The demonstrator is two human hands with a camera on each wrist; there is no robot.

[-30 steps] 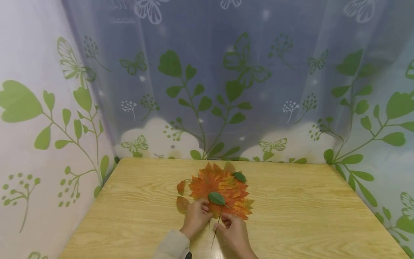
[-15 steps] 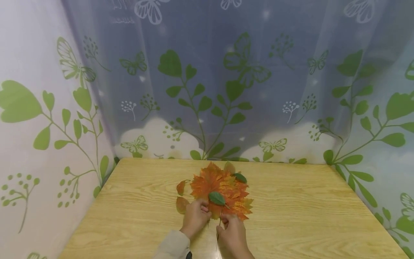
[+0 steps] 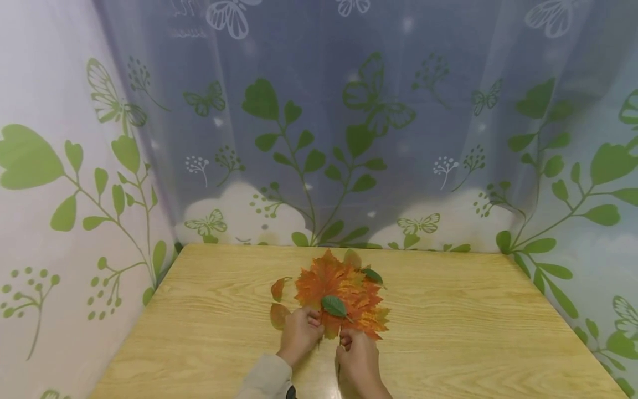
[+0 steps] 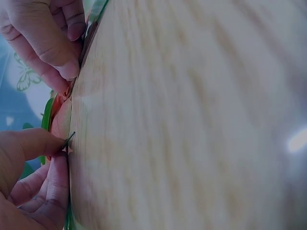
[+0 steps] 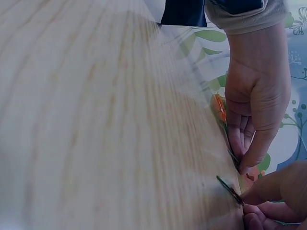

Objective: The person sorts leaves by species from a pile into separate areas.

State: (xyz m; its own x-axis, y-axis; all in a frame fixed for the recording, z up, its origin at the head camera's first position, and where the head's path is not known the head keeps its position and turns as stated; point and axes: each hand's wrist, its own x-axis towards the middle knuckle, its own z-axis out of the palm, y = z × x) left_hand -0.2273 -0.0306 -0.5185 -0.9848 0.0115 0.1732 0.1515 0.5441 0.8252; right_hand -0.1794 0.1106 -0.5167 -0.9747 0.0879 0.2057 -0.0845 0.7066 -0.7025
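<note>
A bunch of orange maple leaves (image 3: 344,288) lies on the wooden table (image 3: 473,321). On top of it lies a small green leaf (image 3: 333,305). My right hand (image 3: 345,339) pinches that leaf's thin stem (image 5: 229,188) just below the bunch, thumb against fingers (image 5: 268,189). Beside it, my left hand (image 3: 311,320) pinches the lower left edge of the orange leaves. In the left wrist view its thumb (image 4: 33,141) and finger meet on a thin green stem tip (image 4: 70,138). The right hand (image 4: 62,62) shows above it there, and the left hand (image 5: 242,160) shows in the right wrist view.
Two small reddish-brown leaves (image 3: 279,288) lie left of the bunch, and another green leaf (image 3: 372,275) sits at its upper right. Curtains printed with leaves and butterflies (image 3: 319,138) close in the table's far and side edges. Bare wood lies to both sides.
My right hand has slid forward along the green stem toward the bunch, so less stem shows behind it. The left hand has stayed on the leaves.
</note>
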